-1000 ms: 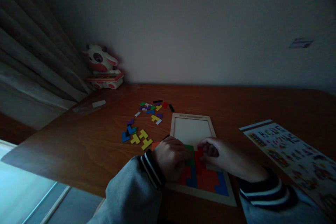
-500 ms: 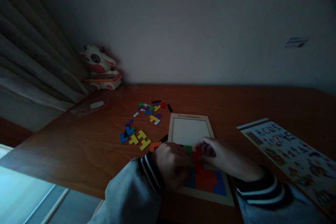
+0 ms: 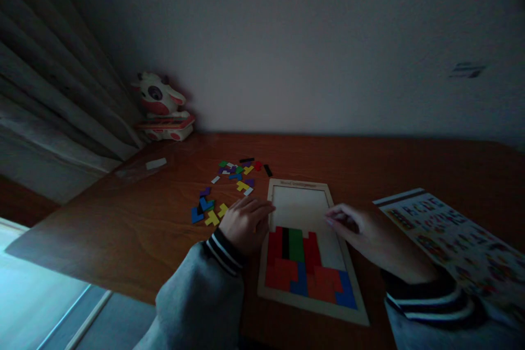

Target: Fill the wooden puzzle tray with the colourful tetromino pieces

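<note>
A wooden puzzle board (image 3: 314,310) lies in front of me, its near part filled with red, orange, blue, black and green pieces. A red piece (image 3: 314,249) sits beside the green piece (image 3: 296,244). My left hand (image 3: 246,222) is at the board's left edge, fingers stretched over the rim, and covers some loose pieces; a speck of orange shows among the fingers. Over the right rim is my right hand (image 3: 355,227), its fingers loosely bent and apart, with nothing visible in them. The board's pale far part (image 3: 299,205) shows bare between the hands.
Loose coloured pieces lie left of the board, among them a yellow piece (image 3: 212,218) and a blue piece (image 3: 197,215). A printed pattern sheet (image 3: 447,235) lies at the right. A cow figure (image 3: 162,106) stands at the back left by the curtain (image 3: 61,76).
Both hands have moved apart: the left off the filled pieces to the board's left edge, the right away from the red piece to the right rim. The red piece stays in the board.
</note>
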`<state>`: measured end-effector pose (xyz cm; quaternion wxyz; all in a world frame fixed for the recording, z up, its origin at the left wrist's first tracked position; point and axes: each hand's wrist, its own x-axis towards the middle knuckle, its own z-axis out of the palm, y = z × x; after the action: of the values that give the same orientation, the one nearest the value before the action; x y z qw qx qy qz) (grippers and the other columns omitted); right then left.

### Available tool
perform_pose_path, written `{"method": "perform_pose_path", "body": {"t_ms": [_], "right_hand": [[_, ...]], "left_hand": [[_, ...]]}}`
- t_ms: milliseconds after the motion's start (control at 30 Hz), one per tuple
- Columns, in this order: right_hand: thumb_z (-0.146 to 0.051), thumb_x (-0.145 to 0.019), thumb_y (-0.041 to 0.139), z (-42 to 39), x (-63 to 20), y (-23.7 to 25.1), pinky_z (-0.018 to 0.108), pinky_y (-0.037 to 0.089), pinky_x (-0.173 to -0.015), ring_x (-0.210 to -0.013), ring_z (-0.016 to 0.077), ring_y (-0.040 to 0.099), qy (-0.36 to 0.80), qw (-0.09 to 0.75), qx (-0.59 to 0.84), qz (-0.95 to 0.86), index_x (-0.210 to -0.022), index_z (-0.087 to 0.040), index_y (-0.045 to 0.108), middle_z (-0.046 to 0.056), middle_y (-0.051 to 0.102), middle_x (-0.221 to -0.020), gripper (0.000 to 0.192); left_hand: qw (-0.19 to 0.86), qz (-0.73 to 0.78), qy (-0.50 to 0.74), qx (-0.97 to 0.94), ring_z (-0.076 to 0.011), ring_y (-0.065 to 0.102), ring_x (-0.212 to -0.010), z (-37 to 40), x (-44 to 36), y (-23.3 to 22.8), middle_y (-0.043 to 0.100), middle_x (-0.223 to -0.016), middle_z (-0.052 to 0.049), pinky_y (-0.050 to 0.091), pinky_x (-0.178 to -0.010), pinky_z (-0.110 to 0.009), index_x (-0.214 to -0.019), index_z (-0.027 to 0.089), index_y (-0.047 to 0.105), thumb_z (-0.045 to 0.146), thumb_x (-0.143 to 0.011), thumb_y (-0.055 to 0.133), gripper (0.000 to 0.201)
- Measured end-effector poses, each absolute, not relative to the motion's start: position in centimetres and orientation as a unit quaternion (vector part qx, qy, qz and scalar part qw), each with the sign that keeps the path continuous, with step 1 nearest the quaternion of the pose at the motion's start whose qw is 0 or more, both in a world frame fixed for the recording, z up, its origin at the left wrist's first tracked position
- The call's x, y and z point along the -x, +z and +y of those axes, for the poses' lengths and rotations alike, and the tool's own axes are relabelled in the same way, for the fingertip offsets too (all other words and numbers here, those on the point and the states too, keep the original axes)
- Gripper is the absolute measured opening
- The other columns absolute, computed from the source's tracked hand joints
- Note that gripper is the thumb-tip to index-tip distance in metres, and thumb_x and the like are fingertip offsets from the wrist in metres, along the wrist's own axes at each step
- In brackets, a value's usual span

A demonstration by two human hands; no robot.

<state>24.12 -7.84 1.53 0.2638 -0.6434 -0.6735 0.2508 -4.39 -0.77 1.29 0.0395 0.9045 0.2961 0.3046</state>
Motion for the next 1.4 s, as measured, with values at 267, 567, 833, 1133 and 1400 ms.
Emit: {"method": "perform_pose_path", "body": {"t_ms": [267, 567, 833, 1133, 1400], "right_hand": [[-0.055, -0.094, 0.043, -7.2, -24.9, 0.1, 0.032, 0.048, -0.066, -0.073, 0.023, 0.068, 0.096, 0.352, 0.717, -0.594, -0.087, -0.025, 0.06, 0.006, 0.072, -0.078, 0.036], [-0.055, -0.098, 0.036, -7.7, -23.6, 0.4, 0.029, 0.04, -0.059, -0.063, 0.0205, 0.062, 0.103, 0.372, 0.711, -0.588, -0.077, -0.026, 0.05, 0.003, 0.063, -0.068, 0.039], [-0.051, -0.097, 0.041, -7.7, -23.2, -0.1, 0.028, 0.042, -0.06, -0.062, 0.0182, 0.06, 0.1, 0.374, 0.684, -0.618, -0.081, -0.023, 0.056, 0.002, 0.062, -0.067, 0.036], [-0.05, -0.096, 0.044, -7.2, -23.3, -1.1, 0.028, 0.044, -0.059, -0.064, 0.0179, 0.061, 0.092, 0.405, 0.662, -0.624, -0.089, -0.021, 0.06, 0.003, 0.066, -0.072, 0.034], [-0.052, -0.098, 0.04, -7.5, -23.0, -0.5, 0.027, 0.041, -0.054, -0.054, 0.0157, 0.057, 0.088, 0.378, 0.649, -0.654, -0.088, -0.021, 0.062, -0.001, 0.058, -0.061, 0.039]], "left_hand": [[0.274, 0.431, 0.513, -0.69, -0.0224, 0.066, -0.089, -0.6, 5.2, 2.6, 0.073, -0.097, -0.008, 0.051, -0.082, -0.034, -0.101, 0.021, 0.073, 0.03, -0.079, 0.073, 0.024], [0.711, 0.299, 0.618, -0.152, -0.0076, 0.056, -0.054, 0.1, 4.6, 3.9, 0.061, -0.07, 0.002, 0.045, -0.05, -0.018, -0.089, 0.017, 0.065, 0.025, -0.083, 0.061, 0.011], [0.745, 0.287, 0.592, -0.109, -0.0083, 0.052, -0.048, 0.6, 4.9, 2.5, 0.057, -0.064, 0.002, 0.042, -0.047, -0.02, -0.084, 0.017, 0.061, 0.022, -0.083, 0.059, 0.005], [0.762, 0.274, 0.579, -0.089, -0.0084, 0.05, -0.046, 0.4, 4.5, 2.7, 0.054, -0.061, 0.004, 0.038, -0.046, -0.021, -0.087, 0.017, 0.059, 0.019, -0.081, 0.06, 0.006], [0.758, 0.278, 0.585, -0.083, -0.0086, 0.049, -0.046, 0.5, 4.6, 2.4, 0.054, -0.062, 0.004, 0.039, -0.046, -0.021, -0.088, 0.017, 0.059, 0.018, -0.082, 0.058, 0.006]]}}
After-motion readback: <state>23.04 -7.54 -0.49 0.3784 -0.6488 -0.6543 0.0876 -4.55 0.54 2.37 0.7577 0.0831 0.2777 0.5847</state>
